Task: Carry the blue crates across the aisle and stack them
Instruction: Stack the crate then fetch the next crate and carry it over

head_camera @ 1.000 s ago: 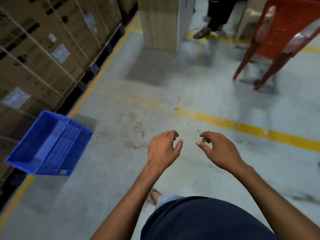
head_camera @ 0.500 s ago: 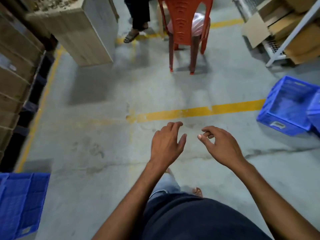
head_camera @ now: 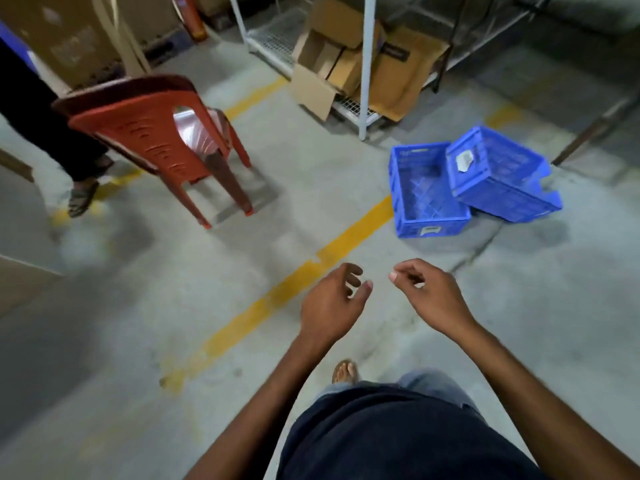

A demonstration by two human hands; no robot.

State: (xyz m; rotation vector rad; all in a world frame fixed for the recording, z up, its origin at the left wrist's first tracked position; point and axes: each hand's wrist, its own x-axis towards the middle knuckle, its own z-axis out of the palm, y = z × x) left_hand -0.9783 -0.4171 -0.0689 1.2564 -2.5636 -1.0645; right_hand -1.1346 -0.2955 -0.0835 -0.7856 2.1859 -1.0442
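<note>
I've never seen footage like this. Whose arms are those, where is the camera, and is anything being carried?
No machine here: a person wears a wide-angle camera on the head, looking forward and down, so you see their own arms. The left hand and right hand hang in front with loosely curled fingers and hold nothing. On the concrete floor ahead, by the end of a yellow line, stands an upright crate, blue, with a tilted crate leaning against it. At left is a red chair; cardboard boxes sit on a white rack behind.
</note>
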